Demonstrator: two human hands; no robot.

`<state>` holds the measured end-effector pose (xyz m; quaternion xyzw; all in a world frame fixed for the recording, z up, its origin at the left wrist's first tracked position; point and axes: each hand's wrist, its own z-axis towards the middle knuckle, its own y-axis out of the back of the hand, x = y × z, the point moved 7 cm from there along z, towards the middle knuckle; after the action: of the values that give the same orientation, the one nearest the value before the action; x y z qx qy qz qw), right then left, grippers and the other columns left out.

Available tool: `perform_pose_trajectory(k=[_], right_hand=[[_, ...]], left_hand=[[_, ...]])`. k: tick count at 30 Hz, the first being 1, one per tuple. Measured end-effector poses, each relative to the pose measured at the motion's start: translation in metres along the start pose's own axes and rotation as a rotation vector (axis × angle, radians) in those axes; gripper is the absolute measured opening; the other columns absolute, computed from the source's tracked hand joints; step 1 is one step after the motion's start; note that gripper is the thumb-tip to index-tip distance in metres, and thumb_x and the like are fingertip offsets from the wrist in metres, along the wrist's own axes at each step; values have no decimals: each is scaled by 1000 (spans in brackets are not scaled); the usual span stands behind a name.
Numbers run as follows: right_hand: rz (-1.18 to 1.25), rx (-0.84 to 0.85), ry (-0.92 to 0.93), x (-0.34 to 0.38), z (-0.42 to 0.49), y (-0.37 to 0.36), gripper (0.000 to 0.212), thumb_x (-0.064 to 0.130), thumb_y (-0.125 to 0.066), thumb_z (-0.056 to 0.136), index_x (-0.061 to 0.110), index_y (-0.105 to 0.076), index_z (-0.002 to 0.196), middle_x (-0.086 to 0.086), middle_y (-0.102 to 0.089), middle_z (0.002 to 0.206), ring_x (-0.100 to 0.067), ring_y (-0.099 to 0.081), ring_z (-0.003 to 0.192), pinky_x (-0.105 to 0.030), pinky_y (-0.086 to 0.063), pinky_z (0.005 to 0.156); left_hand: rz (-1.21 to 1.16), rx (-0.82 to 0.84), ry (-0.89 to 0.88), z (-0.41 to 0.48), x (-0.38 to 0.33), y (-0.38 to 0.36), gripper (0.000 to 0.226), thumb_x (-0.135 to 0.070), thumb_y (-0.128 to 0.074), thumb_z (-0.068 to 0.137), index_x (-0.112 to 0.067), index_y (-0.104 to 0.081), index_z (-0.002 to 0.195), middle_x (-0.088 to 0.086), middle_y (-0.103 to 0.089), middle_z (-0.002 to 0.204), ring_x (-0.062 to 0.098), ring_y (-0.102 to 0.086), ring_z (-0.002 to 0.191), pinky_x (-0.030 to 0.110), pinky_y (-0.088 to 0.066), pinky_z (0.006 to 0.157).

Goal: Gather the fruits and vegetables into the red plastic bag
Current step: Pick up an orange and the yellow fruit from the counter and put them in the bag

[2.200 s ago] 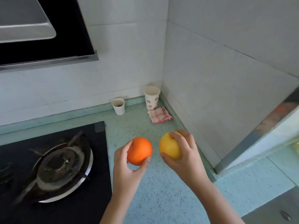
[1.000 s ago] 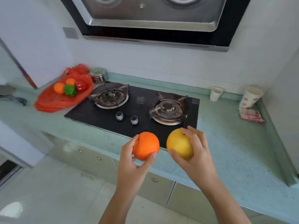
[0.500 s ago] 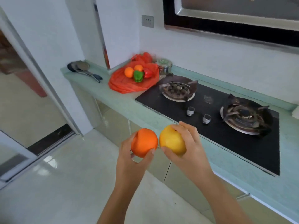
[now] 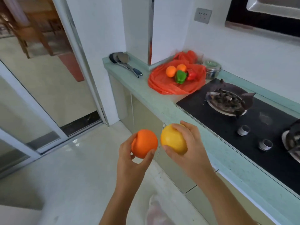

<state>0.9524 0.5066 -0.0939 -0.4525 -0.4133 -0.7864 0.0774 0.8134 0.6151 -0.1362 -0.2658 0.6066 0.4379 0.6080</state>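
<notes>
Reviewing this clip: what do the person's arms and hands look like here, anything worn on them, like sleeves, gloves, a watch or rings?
Both forearms are bare right down to the bottom edge of the picture, so no sleeves show. The left hand and the right hand are ungloved. No watch, bracelet or ring is visible on either wrist or on the fingers that show, and no markings or cables.

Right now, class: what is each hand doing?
Left hand: closed around the orange fruit.
Right hand: closed around the yellow fruit.
</notes>
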Motion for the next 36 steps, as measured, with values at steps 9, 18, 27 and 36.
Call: perform_pose_trajectory(k=[9, 18, 27, 36], right_hand=[[84, -62, -1, -18, 136, -11, 54, 42, -67, 69, 38, -46, 118, 16, -27, 127, -11, -39, 116, -24, -39, 88], [49, -131, -18, -51, 246, 9, 57, 26, -76, 70, 41, -44, 114, 15, -29, 126, -7, -35, 115, -9, -28, 85], [-20, -198, -115, -96, 300, 9, 58, 28, -75, 70, 38, -43, 117, 15, -30, 126, -3, -34, 113, -4, -27, 80], [-119, -363, -302, -155, 377, -7, 61, 30, -76, 71, 25, -46, 124, 10, -32, 128, -8, -34, 116, -26, -33, 91]], left_hand=[[59, 38, -73, 143, -14, -26, 58, -25, -77, 73, -52, -40, 109, -24, -43, 112, -3, -49, 101, 18, -45, 76], [52, 85, -126, 250, -17, -79, 58, -23, -77, 72, -47, -43, 112, -22, -44, 117, 1, -50, 105, 27, -49, 83], [53, 190, -118, 332, 6, -120, 58, -26, -77, 73, -44, -43, 116, -24, -42, 116, 1, -48, 106, 24, -47, 82], [114, 419, -185, 452, 41, -188, 65, -25, -77, 72, -36, -41, 126, -23, -40, 116, -3, -46, 108, 23, -45, 85]])
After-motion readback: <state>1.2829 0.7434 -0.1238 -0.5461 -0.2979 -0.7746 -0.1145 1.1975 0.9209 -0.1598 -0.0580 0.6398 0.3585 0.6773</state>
